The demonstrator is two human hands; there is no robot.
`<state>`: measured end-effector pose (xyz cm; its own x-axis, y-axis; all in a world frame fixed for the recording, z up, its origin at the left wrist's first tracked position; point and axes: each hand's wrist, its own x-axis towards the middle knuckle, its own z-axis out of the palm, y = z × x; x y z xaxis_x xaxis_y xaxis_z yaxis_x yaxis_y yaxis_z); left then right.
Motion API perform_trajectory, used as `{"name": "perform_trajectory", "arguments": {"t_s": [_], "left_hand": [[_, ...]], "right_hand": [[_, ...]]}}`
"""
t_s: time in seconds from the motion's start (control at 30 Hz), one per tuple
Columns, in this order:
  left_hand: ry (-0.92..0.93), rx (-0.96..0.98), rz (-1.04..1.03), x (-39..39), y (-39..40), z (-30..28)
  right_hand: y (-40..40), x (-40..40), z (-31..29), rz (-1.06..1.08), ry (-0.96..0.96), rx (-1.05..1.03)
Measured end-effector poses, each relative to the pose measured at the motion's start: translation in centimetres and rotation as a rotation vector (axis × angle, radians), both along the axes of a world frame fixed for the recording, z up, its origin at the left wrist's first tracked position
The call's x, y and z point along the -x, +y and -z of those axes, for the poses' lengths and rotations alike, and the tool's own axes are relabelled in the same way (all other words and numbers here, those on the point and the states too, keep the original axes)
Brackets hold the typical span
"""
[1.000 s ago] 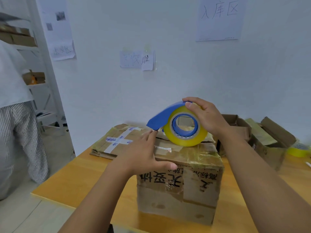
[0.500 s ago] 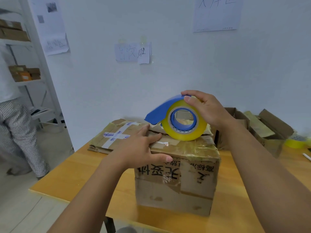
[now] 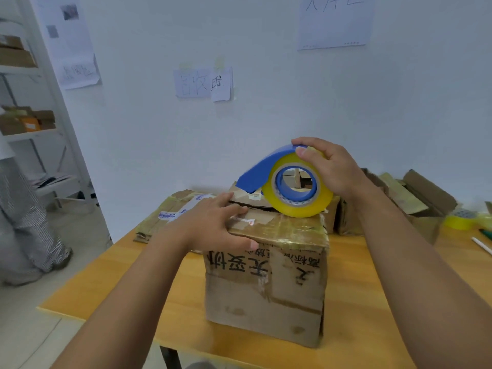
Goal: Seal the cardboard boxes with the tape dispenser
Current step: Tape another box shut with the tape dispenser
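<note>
The brown cardboard box (image 3: 269, 283) sat on the yellow table (image 3: 111, 278). The left hand (image 3: 213, 227) lay flat on the box's top, fingers spread, thumb on its front. The right hand (image 3: 330, 166) gripped the blue tape dispenser (image 3: 282, 182), curled over it, its yellow roll touching the box's top.

1. Bare wooden table (image 3: 111, 283) to the left of the cardboard box (image 3: 266, 288): open for a pass.
2. Box top taken by left hand (image 3: 213, 225) and tape dispenser (image 3: 290, 182).
3. Behind left, blocked by flattened cardboard (image 3: 165, 217).
4. Right rear crowded by open boxes (image 3: 415, 198) and spare tape roll (image 3: 460, 221).
5. Near table edge in front of the box narrow.
</note>
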<state>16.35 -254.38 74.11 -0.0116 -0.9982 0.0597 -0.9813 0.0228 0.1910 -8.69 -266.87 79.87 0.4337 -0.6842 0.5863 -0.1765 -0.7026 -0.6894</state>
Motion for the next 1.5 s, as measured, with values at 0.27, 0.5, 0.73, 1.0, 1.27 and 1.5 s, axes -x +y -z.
{"name": "perform_trajectory", "arguments": {"t_s": [0.27,0.5,0.73,1.0,1.27,1.5], "left_hand": [[-0.015,-0.03,0.022,0.7,-0.4,0.6],[0.003,-0.068,0.014,0.4,-0.1,0.5],[-0.102,-0.065,0.041,2.9,-0.7,-0.6],[-0.106,-0.121,0.054,3.9,-1.4,-0.5],[-0.035,-0.101,0.051,4.1,-1.4,-0.5],[-0.01,-0.123,0.063,3.2,-1.1,-0.5]], "right_hand": [[-0.2,-0.1,-0.4,-0.027,0.057,0.009],[-0.1,2.7,-1.7,-0.046,0.04,-0.013],[0.0,3.5,-0.9,-0.007,-0.02,-0.015],[-0.2,2.4,-0.9,-0.025,0.019,-0.009],[0.0,4.2,-1.7,-0.045,0.054,-0.043],[0.2,5.3,-2.3,-0.021,0.029,-0.069]]}}
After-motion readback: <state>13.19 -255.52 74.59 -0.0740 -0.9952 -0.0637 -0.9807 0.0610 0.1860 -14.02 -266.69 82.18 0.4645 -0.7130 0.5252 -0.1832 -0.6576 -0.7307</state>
